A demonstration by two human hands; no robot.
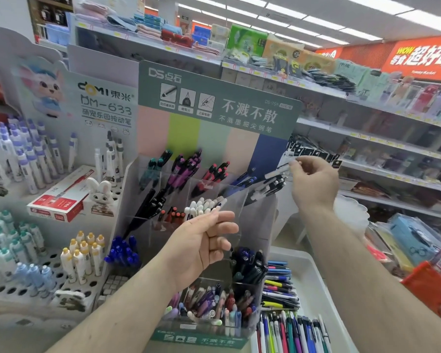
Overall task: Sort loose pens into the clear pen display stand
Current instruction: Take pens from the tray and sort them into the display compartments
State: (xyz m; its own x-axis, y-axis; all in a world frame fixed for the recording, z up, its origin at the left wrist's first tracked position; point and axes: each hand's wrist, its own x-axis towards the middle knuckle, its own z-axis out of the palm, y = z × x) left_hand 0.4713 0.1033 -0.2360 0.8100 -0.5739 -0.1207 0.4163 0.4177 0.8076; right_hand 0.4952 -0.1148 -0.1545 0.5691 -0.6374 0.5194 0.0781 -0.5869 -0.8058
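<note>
The clear pen display stand [261,225] rises in tiers in front of a green backing card, its compartments filled with teal, purple, red, blue, black and white pens. My right hand [313,182] pinches a white pen [278,170] at the stand's top right compartment, where black-and-white pens [267,187] lie. My left hand [204,240] hovers palm up, fingers loosely curled, in front of the middle tier by the white-capped pens [204,205], holding nothing I can see. Loose pens [280,289] lie in a white tray to the right.
The white tray [316,284] sits at lower right with several mixed pens. A white rack [15,284] of bottle-shaped pens and a red box [59,200] stand at the left. Store shelves [392,143] run behind, and a red basket [425,281] sits at right.
</note>
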